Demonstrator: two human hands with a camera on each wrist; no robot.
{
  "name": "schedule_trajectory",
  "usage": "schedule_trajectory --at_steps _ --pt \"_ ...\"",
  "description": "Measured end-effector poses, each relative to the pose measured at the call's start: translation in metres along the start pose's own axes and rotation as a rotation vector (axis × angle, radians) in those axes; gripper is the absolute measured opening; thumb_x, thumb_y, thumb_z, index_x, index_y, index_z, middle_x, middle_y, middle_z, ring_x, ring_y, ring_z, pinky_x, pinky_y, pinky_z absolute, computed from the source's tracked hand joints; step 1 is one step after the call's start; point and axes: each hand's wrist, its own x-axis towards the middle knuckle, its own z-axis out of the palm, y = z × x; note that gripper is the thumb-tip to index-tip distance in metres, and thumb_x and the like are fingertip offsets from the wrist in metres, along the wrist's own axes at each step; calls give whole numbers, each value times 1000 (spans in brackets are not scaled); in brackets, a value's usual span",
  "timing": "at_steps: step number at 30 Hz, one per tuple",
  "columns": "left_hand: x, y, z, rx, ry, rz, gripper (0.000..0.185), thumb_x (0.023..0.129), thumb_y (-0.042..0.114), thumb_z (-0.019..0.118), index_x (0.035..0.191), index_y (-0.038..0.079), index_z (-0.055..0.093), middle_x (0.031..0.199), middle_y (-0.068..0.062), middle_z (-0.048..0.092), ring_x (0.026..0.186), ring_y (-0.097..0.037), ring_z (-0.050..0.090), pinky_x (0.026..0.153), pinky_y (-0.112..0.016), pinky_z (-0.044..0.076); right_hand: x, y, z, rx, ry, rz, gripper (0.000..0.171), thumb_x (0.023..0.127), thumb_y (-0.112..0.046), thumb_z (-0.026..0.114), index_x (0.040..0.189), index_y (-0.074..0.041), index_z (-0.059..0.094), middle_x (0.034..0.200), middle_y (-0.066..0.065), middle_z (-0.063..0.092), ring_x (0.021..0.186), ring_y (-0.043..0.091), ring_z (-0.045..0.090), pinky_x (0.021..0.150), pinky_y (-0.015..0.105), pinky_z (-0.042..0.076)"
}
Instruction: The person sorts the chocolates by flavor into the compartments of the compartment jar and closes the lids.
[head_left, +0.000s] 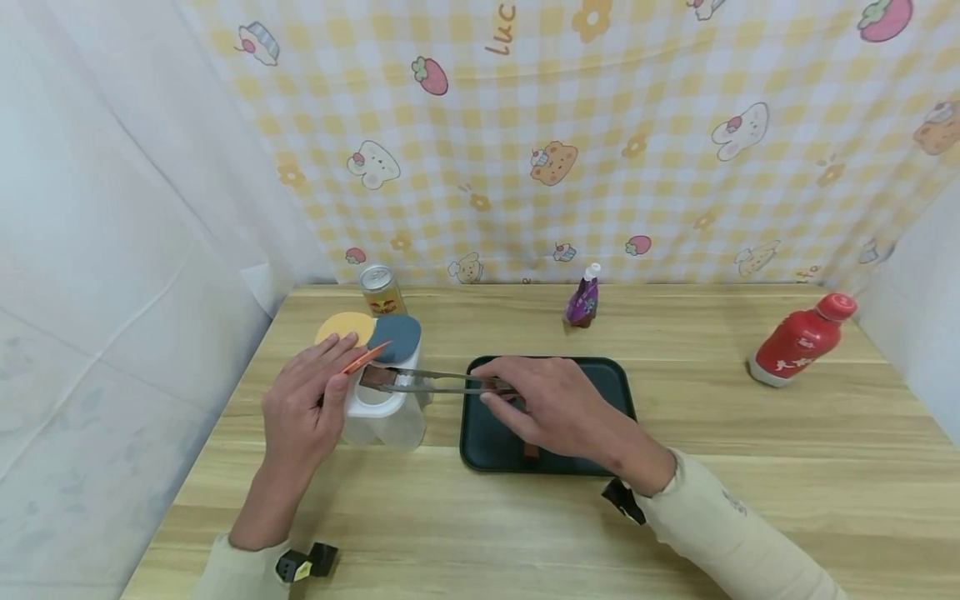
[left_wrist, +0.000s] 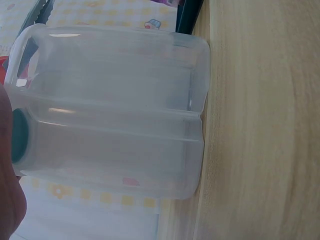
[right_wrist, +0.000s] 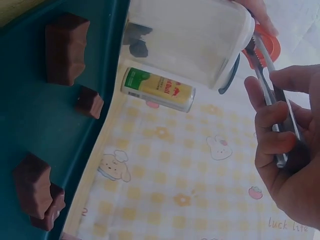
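Observation:
My right hand (head_left: pixel 547 400) grips a pair of metal tongs (head_left: pixel 442 383). Between the tong tips is a brown chocolate-like block (head_left: pixel 378 377), over an uncovered opening of a clear plastic storage container (head_left: pixel 401 421). My left hand (head_left: pixel 303 404) lies over the container's top, fingers on the yellow lid (head_left: pixel 345 327). Its thumb and index finger hold a raised orange lid (head_left: pixel 367 357). More brown blocks (right_wrist: pixel 66 49) lie on a dark green tray (head_left: pixel 480 454), partly hidden under my right hand in the head view. Dark pieces (right_wrist: pixel 137 40) show at the container's bottom.
A blue lid (head_left: pixel 396 337) covers another compartment. Behind the container stands a yellow drink can (head_left: pixel 382 292). A small purple pouch (head_left: pixel 582 302) stands at the back, and a red bottle (head_left: pixel 798 342) is on the right. A checked cloth (head_left: pixel 495 167) hangs behind the table.

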Motion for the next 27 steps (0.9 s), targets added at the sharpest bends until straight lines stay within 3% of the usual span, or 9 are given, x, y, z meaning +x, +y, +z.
schedule_trajectory --at_steps 13,27 --pt "0 1 -1 13 -16 -14 59 109 49 44 111 3 80 119 -10 74 113 -37 69 109 -37 46 1 -4 -1 10 -42 66 29 100 -22 68 127 -12 66 98 -7 71 81 6 70 66 27 57" --pt "-1 1 -2 8 -12 2 58 110 48 44 111 3 80 120 -10 74 113 -37 69 110 -35 45 -1 -2 -3 -5 -18 50 31 99 -21 68 129 -12 66 100 -8 71 79 4 68 64 25 55"
